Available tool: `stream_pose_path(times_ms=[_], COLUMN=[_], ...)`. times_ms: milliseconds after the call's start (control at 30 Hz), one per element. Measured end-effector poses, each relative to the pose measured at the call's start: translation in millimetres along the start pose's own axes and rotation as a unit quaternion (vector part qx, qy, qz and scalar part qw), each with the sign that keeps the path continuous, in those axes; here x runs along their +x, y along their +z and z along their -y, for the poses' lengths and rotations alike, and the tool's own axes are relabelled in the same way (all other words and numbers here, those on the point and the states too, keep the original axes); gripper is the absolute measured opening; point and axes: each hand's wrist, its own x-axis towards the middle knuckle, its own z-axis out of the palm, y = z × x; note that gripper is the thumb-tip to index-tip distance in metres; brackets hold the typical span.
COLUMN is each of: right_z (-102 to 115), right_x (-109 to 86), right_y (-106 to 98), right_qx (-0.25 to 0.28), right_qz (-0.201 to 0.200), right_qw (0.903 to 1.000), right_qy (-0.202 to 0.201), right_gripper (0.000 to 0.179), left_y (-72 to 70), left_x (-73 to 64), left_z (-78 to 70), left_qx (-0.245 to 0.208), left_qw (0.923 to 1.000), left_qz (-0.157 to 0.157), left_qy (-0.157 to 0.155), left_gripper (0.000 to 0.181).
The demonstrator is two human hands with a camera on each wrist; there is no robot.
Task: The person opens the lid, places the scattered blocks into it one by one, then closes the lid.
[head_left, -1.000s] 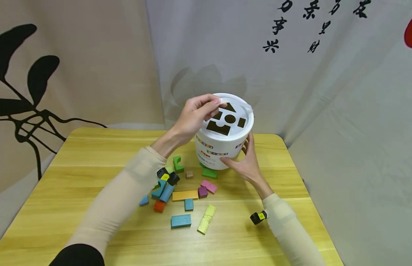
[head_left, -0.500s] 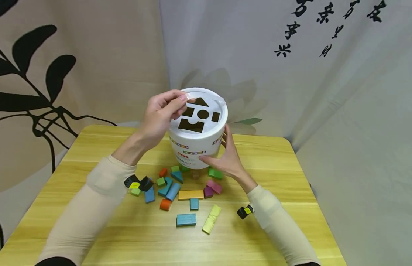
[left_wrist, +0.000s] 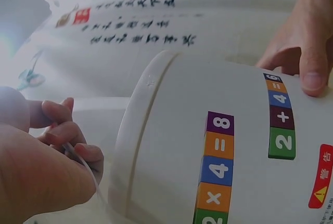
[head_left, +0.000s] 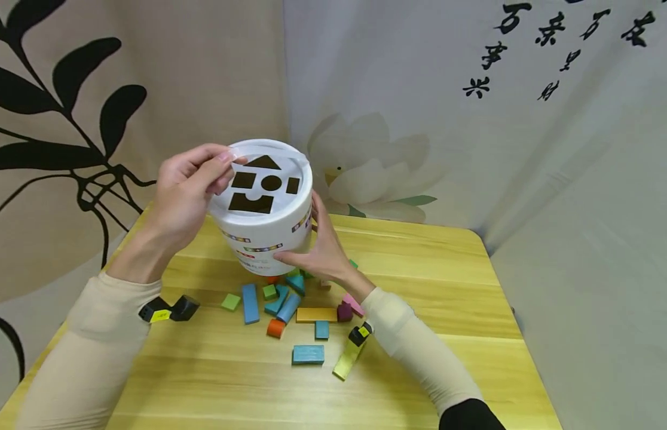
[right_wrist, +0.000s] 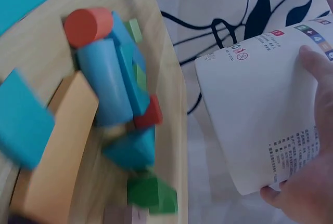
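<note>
A white bucket [head_left: 253, 233] with printed sums on its side hangs tilted above the back of the table. Its white lid [head_left: 282, 200] has dark shaped cut-outs: a triangle, a circle, rectangles and a notched block. My left hand [head_left: 185, 188] pinches the bucket's thin, clear handle [left_wrist: 87, 168] beside the lid's rim. Low on the other side, my right hand [head_left: 324, 254] grips the bucket wall, thumb in front and fingers behind. In the right wrist view, the bucket's bottom edge shows apart from the tabletop.
Wooden blocks lie scattered on the table [head_left: 419, 298]: a long orange block [head_left: 316, 315], a blue cylinder [head_left: 288, 307], a yellow-green strip [head_left: 345, 364], a red-orange block [head_left: 275, 328] and several others. A printed cloth [head_left: 392, 89] hangs behind the table.
Both hands have carried the bucket leftwards across the view, uncovering blocks at the left. My right forearm now overlaps the yellow-green strip. The head view has shifted somewhat too.
</note>
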Motion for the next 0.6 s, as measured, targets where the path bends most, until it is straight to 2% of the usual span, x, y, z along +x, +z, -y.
stream_pose_path(times_ms=[233, 433, 600], right_z=[-1, -3, -4], right_x=[19.1, 29.7, 35.4], right_y=[44, 77, 100], right_qx=[0.005, 0.009, 0.024], right_qz=[0.031, 0.056, 0.074], right_qw=[0.9995, 0.9984, 0.9969], right_qy=[-0.003, 0.003, 0.016], right_gripper=[0.136, 0.138, 0.138], left_y=[-36.6, -59.1, -76.1], left_x=[-12.2, -21.1, -27.7], left_z=[-2.3, -1.4, 1.1], left_qx=[0.002, 0.030, 0.028], left_qw=[0.9991, 0.9976, 0.9965], left_qz=[-0.043, -0.060, -0.076], left_qy=[0.008, 0.020, 0.020], left_gripper=[0.021, 0.019, 0.019])
